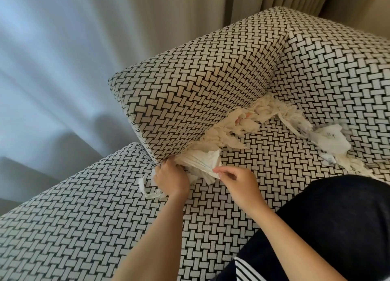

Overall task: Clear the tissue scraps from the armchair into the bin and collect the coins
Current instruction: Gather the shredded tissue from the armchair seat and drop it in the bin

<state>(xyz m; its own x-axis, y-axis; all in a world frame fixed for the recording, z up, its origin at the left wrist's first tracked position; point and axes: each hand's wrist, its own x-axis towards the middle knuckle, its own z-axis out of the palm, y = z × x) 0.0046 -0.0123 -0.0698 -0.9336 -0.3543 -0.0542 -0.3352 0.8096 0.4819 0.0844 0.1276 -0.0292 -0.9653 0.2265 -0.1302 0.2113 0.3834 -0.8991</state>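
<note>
Fingers of the right hand are pressed together, thumb against forefinger, pinching the near edge of a white tissue wad. The wrist is bent and the forearm reaches in from the lower right. Beside it, the left hand shows its back, its fingers curled down into the same wad and gripping it where it is wedged at the front corner of the armrest. That forearm stretches straight across the seat of the armchair. A loose tissue strip trails out under the left hand onto the seat. More tissue scraps run in a ragged line along the crease between armrest and seat, some tucked under the armrest's edge, up toward the backrest. There they meet another clump and a crumpled white paper with faint print on it. The bulky armrest overhangs the crease and hides what lies deeper in it. The person's dark clothing, with white stripes, covers the right part of the seat. Pale curtains hang behind the chair.
</note>
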